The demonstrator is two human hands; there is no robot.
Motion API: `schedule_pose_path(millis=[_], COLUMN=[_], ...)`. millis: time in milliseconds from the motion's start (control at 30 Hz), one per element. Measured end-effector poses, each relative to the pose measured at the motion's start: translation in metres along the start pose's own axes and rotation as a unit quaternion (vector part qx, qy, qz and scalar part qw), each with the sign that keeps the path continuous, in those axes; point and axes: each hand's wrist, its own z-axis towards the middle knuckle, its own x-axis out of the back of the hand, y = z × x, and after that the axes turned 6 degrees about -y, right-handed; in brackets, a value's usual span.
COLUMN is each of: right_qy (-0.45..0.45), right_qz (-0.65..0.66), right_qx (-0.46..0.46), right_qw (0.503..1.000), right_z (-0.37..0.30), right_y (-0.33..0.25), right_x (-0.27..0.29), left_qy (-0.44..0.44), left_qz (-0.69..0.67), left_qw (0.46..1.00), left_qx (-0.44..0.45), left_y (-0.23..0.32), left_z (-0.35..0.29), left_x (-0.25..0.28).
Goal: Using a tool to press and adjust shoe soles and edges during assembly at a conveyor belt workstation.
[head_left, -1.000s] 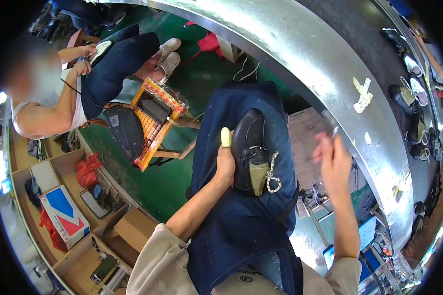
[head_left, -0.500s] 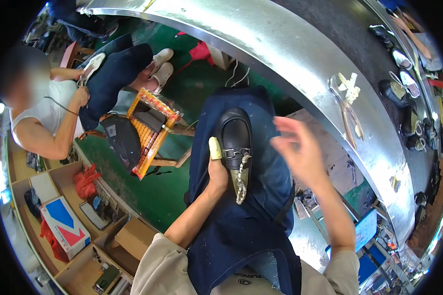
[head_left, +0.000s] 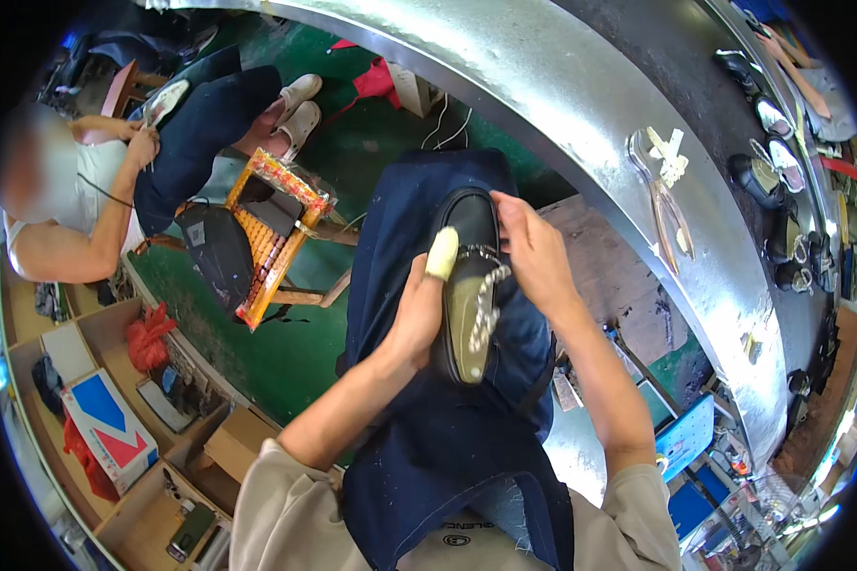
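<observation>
A black loafer [head_left: 468, 285] with an olive insole and a metal chain trim lies on my lap, over a dark blue apron [head_left: 448, 419]. My left hand [head_left: 417, 314] grips its left side, with a pale yellow cot on the thumb. My right hand [head_left: 533, 252] rests on the shoe's right upper, fingers pinching near the chain at the vamp.
A curved metal conveyor [head_left: 581, 105] runs past on the right, carrying pliers [head_left: 662, 205] and dark shoes [head_left: 762, 171]. A seated person [head_left: 95, 190] works at the left beside an orange wooden stool [head_left: 276, 228]. Cardboard boxes [head_left: 114, 428] stand at lower left on the green floor [head_left: 267, 352].
My right hand came down from the air at the right and now touches the shoe. The left hand kept holding the shoe on my lap.
</observation>
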Motion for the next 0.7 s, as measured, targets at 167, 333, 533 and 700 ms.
schedule_pose_path(millis=[167,333,533,700], right_qy=[-0.029,-0.151,-0.17,0.034], right_qz=[0.019,0.174,0.167,0.136], right_qx=[-0.055,-0.139,-0.035,-0.057], right_qw=[0.998,0.963,0.971,0.989], right_z=[-0.03,-0.057,-0.038,0.055], right_y=[-0.008,-0.025,-0.064,-0.07], right_x=[0.029,0.061,0.045,0.142], left_qy=[0.005,-0.04,-0.027,-0.122], left_qz=[-0.013,0.011,0.227,0.333], left_qw=[0.998,0.999,0.941,0.845], left_qx=[0.062,0.027,-0.251,-0.4], left_y=[0.034,0.042,0.061,0.109], left_z=[0.01,0.019,0.036,0.054], left_x=[-0.002,0.004,-0.038,-0.061])
